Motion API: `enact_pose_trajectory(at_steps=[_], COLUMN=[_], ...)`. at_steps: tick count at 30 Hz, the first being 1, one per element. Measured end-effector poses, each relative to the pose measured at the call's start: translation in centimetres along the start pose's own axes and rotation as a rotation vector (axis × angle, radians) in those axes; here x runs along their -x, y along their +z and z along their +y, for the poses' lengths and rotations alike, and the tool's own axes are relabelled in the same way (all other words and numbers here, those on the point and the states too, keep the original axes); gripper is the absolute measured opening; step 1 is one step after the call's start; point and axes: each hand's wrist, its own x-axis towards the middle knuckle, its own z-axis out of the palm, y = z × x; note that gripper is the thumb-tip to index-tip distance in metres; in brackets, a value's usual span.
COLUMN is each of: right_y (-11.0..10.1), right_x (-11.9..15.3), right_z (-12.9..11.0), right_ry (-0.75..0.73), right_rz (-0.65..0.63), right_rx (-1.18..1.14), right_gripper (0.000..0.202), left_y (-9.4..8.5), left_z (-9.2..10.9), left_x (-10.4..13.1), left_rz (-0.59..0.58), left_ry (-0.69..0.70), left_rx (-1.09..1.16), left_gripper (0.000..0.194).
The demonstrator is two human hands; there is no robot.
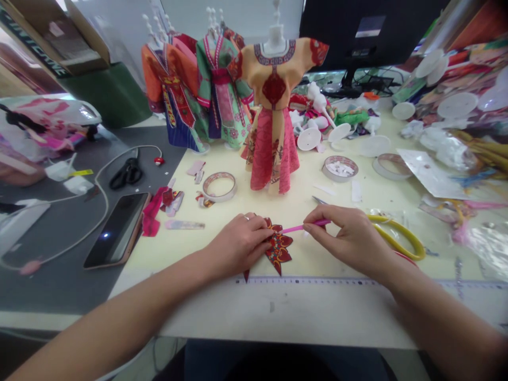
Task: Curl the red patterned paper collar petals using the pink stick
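A dark red patterned fabric piece (278, 247) with pointed, petal-like edges lies on the table in front of me. My left hand (240, 241), with a ring on one finger, is closed over its left side and holds it, hiding part of it. My right hand (341, 233) pinches a thin pink stick-like tool (292, 229). The tool's tip points left and meets the top of the fabric piece, close to my left fingertips. Below the fabric lies a clear ruler (325, 281). Scissors with yellow handles (397, 238) rest by my right wrist, partly behind my hand.
A doll-sized dress (273, 106) on a stand rises behind my hands, with robes (222, 90) to its left. Tape rolls (219, 187) and fabric scraps (153, 211) lie around. A phone (118, 230) is at left. Plastic bags (490, 243) and a monitor (369, 32) are at right.
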Motion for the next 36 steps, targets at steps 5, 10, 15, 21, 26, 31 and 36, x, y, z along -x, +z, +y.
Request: enact_pose_trajectory(at_steps=[5, 10, 15, 21, 26, 31, 36], right_y=[0.11, 0.17, 0.11, 0.0, -0.25, -0.56, -0.68], right_x=[0.02, 0.0, -0.03, 0.06, 0.19, 0.14, 0.11], right_z=[-0.02, -0.06, -0.17, -0.21, -0.06, 0.16, 0.21], right_ry=[0.017, 0.012, 0.028, -0.014, -0.065, -0.057, -0.042], right_rz=[-0.003, -0.005, -0.017, -0.026, -0.005, 0.044, 0.053], right_rx=[-0.005, -0.007, -0.011, 0.0, -0.016, -0.006, -0.001], right_gripper=[0.011, 0.012, 0.012, 0.012, 0.009, 0.008, 0.006], left_y=[-0.05, -0.01, -0.06, -0.14, 0.08, 0.11, 0.1], left_z=[0.1, 0.03, 0.0, 0.26, 0.54, 0.61, 0.4], left_x=[0.03, -0.05, -0.16, -0.24, -0.28, -0.16, -0.07], left_rz=[0.003, 0.003, -0.026, -0.051, -0.054, -0.065, -0.05], left_ry=[0.005, 0.01, 0.015, 0.05, 0.075, 0.082, 0.087], left_rx=[0.002, -0.014, -0.038, -0.135, -0.232, -0.268, -0.226], left_gripper=[0.022, 0.024, 0.025, 0.025, 0.026, 0.026, 0.025])
